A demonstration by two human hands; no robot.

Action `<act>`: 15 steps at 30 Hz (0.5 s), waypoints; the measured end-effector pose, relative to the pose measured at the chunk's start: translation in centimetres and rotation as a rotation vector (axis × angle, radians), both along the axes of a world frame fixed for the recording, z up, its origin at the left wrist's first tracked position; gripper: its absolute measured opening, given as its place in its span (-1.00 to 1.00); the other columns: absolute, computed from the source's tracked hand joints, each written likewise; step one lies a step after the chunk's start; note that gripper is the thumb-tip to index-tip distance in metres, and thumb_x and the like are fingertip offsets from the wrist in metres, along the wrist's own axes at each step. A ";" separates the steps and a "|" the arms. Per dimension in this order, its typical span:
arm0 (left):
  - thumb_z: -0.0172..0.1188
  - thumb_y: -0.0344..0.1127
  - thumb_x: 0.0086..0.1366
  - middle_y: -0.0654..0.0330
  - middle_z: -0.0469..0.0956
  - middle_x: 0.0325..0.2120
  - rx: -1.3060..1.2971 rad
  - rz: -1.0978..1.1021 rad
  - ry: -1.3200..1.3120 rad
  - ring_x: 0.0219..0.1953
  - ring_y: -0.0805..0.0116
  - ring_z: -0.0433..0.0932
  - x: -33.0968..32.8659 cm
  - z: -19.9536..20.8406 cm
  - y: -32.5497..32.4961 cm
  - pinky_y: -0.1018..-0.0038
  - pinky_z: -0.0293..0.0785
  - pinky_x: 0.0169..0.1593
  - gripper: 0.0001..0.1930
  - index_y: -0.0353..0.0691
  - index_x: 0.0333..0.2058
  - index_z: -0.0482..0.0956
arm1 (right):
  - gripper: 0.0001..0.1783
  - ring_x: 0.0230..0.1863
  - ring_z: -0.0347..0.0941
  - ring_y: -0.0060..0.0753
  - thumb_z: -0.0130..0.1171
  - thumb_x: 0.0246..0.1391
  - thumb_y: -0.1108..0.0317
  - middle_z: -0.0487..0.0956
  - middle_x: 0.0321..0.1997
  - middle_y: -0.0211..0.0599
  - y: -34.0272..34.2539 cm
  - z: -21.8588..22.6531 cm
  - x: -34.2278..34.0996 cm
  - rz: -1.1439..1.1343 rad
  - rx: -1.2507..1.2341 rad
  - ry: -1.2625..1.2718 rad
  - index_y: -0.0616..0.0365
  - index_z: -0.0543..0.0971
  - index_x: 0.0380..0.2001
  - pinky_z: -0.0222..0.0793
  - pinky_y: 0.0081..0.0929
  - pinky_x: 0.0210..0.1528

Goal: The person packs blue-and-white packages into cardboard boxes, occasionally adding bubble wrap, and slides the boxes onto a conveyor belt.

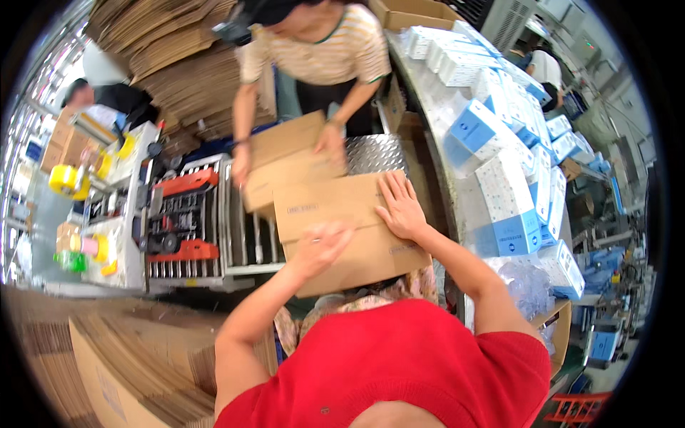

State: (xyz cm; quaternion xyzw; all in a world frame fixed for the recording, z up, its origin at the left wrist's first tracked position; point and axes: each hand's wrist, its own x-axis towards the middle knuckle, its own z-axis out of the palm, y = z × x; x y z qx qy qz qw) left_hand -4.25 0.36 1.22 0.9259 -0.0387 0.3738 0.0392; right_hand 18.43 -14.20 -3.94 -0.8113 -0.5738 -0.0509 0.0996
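Currently, brown rectangular cardboard carton (357,260) sits before red-topped person (414,349), near metal roller conveyor (246,239). Right hand (402,210) lies flat on top, grip open; left hand (320,251) blurred, grip unclear. Likely best: press evenly, keep carton square.

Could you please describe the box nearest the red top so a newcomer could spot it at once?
Find the red top at the lower middle. Just above it is a brown cardboard box. The person's spread right hand on it sets it apart from the similar box beyond, handled by a co-worker in stripes.
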 end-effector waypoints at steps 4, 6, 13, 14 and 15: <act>0.15 -0.26 0.23 0.03 0.47 -0.16 -0.985 0.405 -0.037 -0.11 0.06 0.44 -0.9 -5.5 2.9 0.21 0.33 -0.03 -0.70 -0.29 -0.13 0.49 | -0.36 0.37 0.03 0.01 -0.18 0.21 -0.06 0.09 0.39 -0.10 -6.9 -1.2 8.1 -0.477 -0.077 0.144 0.02 0.19 0.27 -0.03 0.07 0.29; 0.09 0.00 0.28 -0.03 0.45 -0.06 -1.379 0.570 0.170 0.02 0.01 0.40 -4.4 -18.9 5.2 0.18 0.31 0.03 -0.52 -0.30 -0.03 0.46 | -0.40 0.27 0.19 0.08 -0.21 0.23 -0.05 0.26 0.29 -0.02 -8.7 -0.6 11.4 -0.647 -0.029 0.462 0.03 0.23 0.24 0.10 -0.02 0.24; 0.10 0.03 0.31 0.16 0.47 0.03 -2.292 0.387 0.225 0.07 0.26 0.43 -12.5 -27.5 1.2 0.38 0.31 0.12 -0.45 -0.27 0.10 0.34 | -0.42 0.15 0.35 0.04 -0.22 0.26 -0.03 0.41 0.16 0.04 -11.4 -6.9 15.5 -0.603 0.173 0.642 0.14 0.34 0.17 0.25 -0.20 0.16; 0.14 -0.18 0.31 0.21 0.49 -0.01 -2.261 0.443 0.249 0.02 0.38 0.45 -14.4 -24.2 2.6 0.45 0.34 0.08 -0.57 -0.25 0.07 0.36 | -0.42 0.16 0.35 -0.03 -0.23 0.26 -0.04 0.45 0.15 -0.07 -11.1 -6.7 15.0 -0.614 0.274 0.841 0.13 0.38 0.15 0.26 -0.27 0.17; 0.17 -0.29 0.28 0.21 0.51 -0.05 -2.218 0.249 0.245 0.00 0.42 0.47 -14.8 -18.2 3.6 0.47 0.37 0.06 -0.60 -0.26 0.05 0.37 | -0.40 0.19 0.32 -0.05 -0.22 0.26 -0.07 0.42 0.18 -0.10 -11.3 -7.0 14.5 -0.532 0.279 0.945 0.11 0.36 0.17 0.22 -0.24 0.20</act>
